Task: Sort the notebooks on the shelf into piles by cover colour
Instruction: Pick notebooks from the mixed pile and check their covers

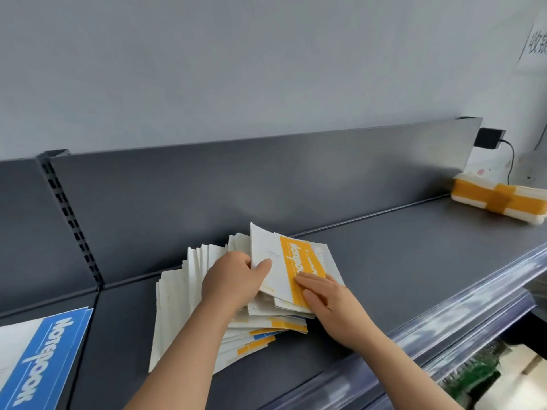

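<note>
1. Dark metal shelf (414, 261): a clear rail (473, 309) along the front edge, an upright back panel (266, 179) behind.
2. Mid-shelf, close to the back panel: fanned pile (177, 309) of white covers, with yellow strips and one blue strip at the near edges.
3. Uppermost on the fanned pile: yellow notebook (284, 267), raised at its left edge. White "NOTEBOOK" along the yellow band; small print on the white part too fine to read.
4. At that left edge: left hand (233, 279), fingers curled underneath and thumb on top, clamped on the yellow notebook.
5. Flat on the yellow band: right hand (328, 300), fingers straight and together.
6. Far left, in the next bay, well apart from the pile: blue notebook (44, 359), white "NOTEBOOK" on blue.
7. Far right: taped bundle (500, 199), crossed with orange tape. Bare shelf between bundle and pile.
8. Top right: paper sign (535, 39), Chinese characters cut off by the frame.
</note>
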A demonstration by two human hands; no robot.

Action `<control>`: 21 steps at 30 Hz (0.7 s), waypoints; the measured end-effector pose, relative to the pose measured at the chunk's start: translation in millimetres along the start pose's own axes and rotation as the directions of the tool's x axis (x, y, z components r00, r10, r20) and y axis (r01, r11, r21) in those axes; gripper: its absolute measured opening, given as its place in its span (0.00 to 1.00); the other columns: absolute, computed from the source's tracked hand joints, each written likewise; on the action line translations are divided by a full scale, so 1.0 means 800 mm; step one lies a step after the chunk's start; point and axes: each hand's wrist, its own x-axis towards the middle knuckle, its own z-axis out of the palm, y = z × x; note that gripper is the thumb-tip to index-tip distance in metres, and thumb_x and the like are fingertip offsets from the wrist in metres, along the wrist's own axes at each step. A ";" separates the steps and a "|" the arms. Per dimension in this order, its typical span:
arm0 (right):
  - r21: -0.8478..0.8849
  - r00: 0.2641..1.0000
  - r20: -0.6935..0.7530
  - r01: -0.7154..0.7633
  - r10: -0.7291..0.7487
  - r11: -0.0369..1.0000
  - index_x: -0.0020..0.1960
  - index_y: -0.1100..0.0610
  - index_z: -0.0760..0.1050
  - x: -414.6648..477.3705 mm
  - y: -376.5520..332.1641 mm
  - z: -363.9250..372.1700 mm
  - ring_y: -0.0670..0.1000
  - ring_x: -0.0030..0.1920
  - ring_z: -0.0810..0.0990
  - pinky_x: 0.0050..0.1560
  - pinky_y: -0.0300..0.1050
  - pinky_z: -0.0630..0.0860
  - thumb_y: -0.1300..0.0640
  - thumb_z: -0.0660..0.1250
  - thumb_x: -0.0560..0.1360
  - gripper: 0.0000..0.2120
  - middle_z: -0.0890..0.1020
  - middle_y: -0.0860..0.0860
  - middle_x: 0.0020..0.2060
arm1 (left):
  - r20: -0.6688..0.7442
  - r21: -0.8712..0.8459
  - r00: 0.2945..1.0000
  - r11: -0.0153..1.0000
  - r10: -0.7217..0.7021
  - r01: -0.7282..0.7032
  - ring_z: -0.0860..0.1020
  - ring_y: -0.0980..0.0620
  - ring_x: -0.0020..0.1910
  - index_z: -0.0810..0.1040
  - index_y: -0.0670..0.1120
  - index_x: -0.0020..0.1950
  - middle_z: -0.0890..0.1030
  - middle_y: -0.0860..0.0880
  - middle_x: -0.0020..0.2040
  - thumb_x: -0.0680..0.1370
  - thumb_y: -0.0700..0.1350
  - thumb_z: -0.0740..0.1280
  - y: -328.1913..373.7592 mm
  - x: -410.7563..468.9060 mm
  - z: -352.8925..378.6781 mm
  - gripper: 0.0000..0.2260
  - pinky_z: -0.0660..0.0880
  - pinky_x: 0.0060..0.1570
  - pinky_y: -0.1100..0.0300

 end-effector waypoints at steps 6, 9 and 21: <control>0.094 0.978 -0.181 -0.086 0.103 0.992 0.45 0.49 0.74 -0.002 0.021 0.004 0.43 0.45 0.72 0.67 0.39 0.60 0.54 0.55 0.81 0.10 0.78 0.43 0.42 | -0.026 -0.095 0.996 0.992 -0.084 0.081 0.66 0.54 0.28 0.67 0.44 0.36 0.69 0.51 0.30 0.77 0.44 0.63 -0.007 -0.005 0.000 0.11 0.62 0.29 0.61; 0.120 0.933 -0.210 -0.271 0.291 0.955 0.42 0.56 0.72 -0.004 0.025 0.003 0.49 0.40 0.72 0.71 0.47 0.60 0.56 0.53 0.80 0.12 0.75 0.50 0.30 | -0.049 -0.122 0.995 0.989 -0.092 0.086 0.68 0.54 0.30 0.69 0.42 0.40 0.72 0.51 0.32 0.78 0.44 0.62 -0.006 -0.012 -0.001 0.09 0.63 0.29 0.62; 0.195 0.980 0.018 -0.199 0.199 0.961 0.70 0.47 0.65 -0.009 0.016 -0.001 0.51 0.76 0.49 0.71 0.50 0.61 0.51 0.54 0.81 0.18 0.64 0.44 0.73 | -0.153 -0.143 0.980 0.984 -0.128 0.106 0.79 0.55 0.45 0.74 0.47 0.52 0.80 0.52 0.52 0.80 0.43 0.61 -0.007 -0.032 0.002 0.04 0.77 0.37 0.61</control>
